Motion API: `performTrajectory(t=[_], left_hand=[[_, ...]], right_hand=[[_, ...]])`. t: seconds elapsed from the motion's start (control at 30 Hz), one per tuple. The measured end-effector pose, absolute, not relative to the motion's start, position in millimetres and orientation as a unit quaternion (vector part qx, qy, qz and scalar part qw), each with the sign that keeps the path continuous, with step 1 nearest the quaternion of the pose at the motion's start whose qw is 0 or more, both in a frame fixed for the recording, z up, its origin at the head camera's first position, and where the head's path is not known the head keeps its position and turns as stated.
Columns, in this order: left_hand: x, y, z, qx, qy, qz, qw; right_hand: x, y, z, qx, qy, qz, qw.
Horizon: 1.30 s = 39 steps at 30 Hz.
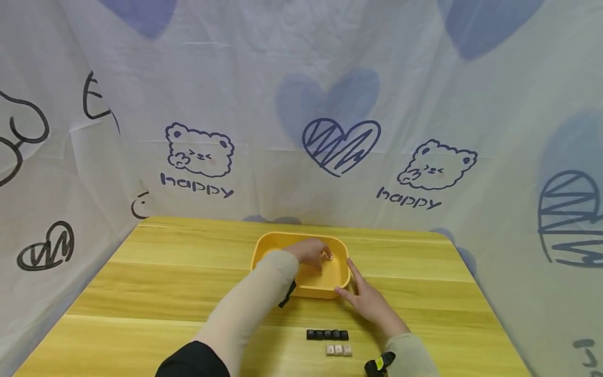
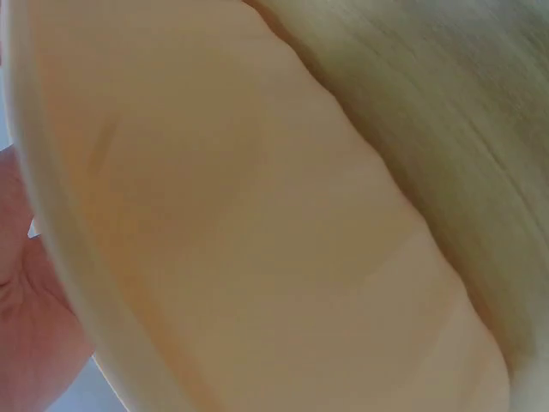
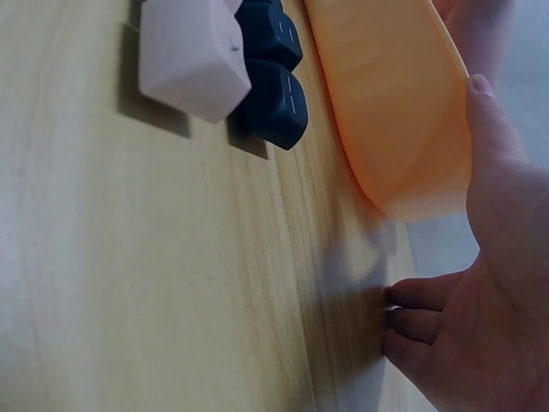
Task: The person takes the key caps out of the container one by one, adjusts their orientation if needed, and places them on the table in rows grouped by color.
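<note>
My left hand [image 1: 308, 251] reaches down into the yellow plastic bin [image 1: 306, 292], its fingers bent downward. Small whitish keycaps [image 1: 328, 256] show at its fingertips near the bin's right end; whether they are pinched or lie on the floor is unclear. In the left wrist view the bin's wall [image 2: 257, 215] hides most of that hand [image 2: 34, 318]. My right hand [image 1: 369, 301] rests against the bin's right front corner from outside. Its thumb touches the rim in the right wrist view, while the other fingers [image 3: 420, 322] extend past the corner, close to the tabletop.
In front of the bin, a row of several black keycaps [image 1: 327, 334] lies on the wooden table [image 1: 188, 293]. A shorter row of three pale keycaps [image 1: 338, 350] sits nearer me, left of my right wrist. A printed cloth [image 1: 264, 104] hangs behind the table.
</note>
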<state>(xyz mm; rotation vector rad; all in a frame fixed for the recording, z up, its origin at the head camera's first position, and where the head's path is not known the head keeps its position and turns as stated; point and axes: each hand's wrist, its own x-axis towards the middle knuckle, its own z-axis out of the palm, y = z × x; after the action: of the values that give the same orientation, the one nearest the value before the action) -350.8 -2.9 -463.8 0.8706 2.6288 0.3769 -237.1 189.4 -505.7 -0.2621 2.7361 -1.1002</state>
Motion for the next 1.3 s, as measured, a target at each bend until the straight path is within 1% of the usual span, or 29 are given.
performTrajectory(t=[0.33,0.6,0.83,1.07,1.3], left_hand=[[-342.6,2.0,-463.3,0.310,0.933,0.078,0.168],[-340.3,1.3,-468.0,0.342,0.924,0.055,0.161],[-342.5,-3.4,-477.1,0.393,0.910,0.050,0.124],[-336.5,-10.1,-472.2,0.388,0.909,0.092,0.119],[-318.8,-18.7,-454.0,0.381,0.907,0.139,0.111]], right_hand=[[-235.1,191.1,-506.8,-0.086,0.916,-0.380,0.096],[-235.7,191.8,-508.1,-0.083,0.917,-0.377,0.095],[-237.0,191.7,-507.4,-0.088,0.920,-0.371,0.088],[-238.1,189.1,-506.2,-0.087,0.922,-0.367,0.087],[-238.9,188.8,-506.1,-0.086,0.924,-0.363,0.085]])
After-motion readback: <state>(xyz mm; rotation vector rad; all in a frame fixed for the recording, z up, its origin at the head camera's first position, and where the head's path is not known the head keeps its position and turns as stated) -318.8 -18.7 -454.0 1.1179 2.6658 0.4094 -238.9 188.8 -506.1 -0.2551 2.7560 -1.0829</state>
